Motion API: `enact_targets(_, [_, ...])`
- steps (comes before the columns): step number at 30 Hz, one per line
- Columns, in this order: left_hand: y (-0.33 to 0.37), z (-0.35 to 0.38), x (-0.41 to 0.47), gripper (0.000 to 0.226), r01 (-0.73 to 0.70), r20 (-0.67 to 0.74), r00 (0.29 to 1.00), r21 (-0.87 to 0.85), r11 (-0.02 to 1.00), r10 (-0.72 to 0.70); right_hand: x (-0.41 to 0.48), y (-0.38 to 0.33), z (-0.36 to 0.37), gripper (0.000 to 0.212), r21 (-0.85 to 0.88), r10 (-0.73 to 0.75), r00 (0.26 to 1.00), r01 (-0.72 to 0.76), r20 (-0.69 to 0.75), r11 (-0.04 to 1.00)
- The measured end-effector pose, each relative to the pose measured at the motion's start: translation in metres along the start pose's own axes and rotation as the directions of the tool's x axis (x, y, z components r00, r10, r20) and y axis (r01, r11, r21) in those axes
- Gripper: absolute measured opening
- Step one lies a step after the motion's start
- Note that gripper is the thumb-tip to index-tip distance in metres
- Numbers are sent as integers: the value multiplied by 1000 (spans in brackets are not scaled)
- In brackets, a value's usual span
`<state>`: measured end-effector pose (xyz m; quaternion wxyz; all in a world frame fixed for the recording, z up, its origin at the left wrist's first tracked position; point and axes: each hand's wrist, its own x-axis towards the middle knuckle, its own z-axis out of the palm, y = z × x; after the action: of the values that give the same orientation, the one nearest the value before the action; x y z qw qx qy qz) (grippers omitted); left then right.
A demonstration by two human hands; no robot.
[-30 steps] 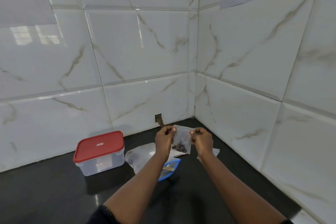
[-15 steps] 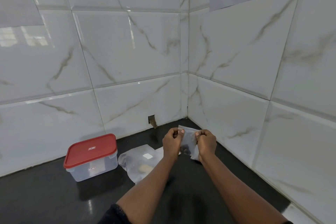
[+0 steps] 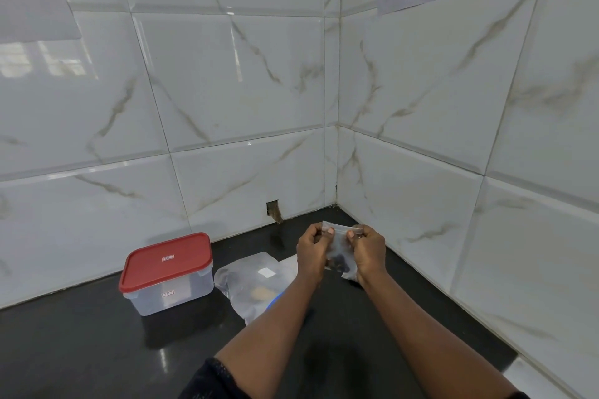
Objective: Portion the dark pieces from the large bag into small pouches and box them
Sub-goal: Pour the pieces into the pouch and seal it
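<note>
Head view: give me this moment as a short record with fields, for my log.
left grip: pinches the top edge of the pouch
right grip: pinches the same edge, beside the left
pouch contents: dark pieces at the bottom
pouch seal: cannot tell whether closed
box: on the counter, red lid on
large bag: lies on the counter between box and hands, untouched
</note>
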<state>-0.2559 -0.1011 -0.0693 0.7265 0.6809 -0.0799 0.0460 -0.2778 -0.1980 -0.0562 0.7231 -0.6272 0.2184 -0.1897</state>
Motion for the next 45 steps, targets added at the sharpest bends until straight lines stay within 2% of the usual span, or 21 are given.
enact_targets(5, [-2, -6, -1, 12, 19, 0, 1000, 31, 999, -19, 0, 3, 5, 28, -46, -34, 998, 36, 49, 998])
enact_targets(9, [0, -10, 1, 11, 36, -27, 999, 104, 994, -34, 1, 8, 8, 16, -38, 17, 987, -11, 158, 999])
enact_targets(12, [-1, -13, 2, 4, 34, 4, 999, 162, 986, -35, 1, 5, 8, 17, -76, 20, 982, -6, 189, 997])
enact_targets(15, [0, -13, 4, 9, 47, 52, 997, 168, 985, -57, 4, 6, 7, 25, -51, 28, 991, -22, 132, 998])
enact_targets(18, [1, -16, 4, 8, 52, 55, 997, 95, 994, -58, 10, 11, 6, 22, 11, 80, 990, -82, 113, 997])
enact_targets(21, [-8, -20, 9, 17, 60, 57, 996, 126, 990, -67, 15, 15, 4, 20, -51, 101, 987, -96, 122, 994])
enact_targets(24, [-15, -18, 11, 22, 92, 52, 994, 115, 989, -98, 21, 19, 0, 32, -153, 49, 993, -32, 108, 988])
enact_targets(29, [-19, -13, 16, 5, 140, 3, 990, 23, 990, -140, 27, 21, -15, 23, -257, -12, 999, 21, 38, 966])
enact_targets(33, [-25, -4, 29, 19, 182, -58, 983, 116, 976, -177, 35, 21, -22, 27, -258, 4, 998, 12, 61, 966])
enact_targets(36, [-32, 5, 39, 27, 191, -80, 981, 167, 967, -179, 44, 24, -24, 32, -197, 34, 999, -31, 10, 980])
enact_targets(41, [-42, 15, 52, 13, 165, -29, 986, 241, 956, -163, 65, 33, -31, 19, -132, 145, 989, -148, -33, 980])
enact_targets(45, [-58, 21, 63, 16, 137, 31, 986, 384, 913, -162, 80, 48, -38, 25, -250, 166, 985, -172, -44, 953])
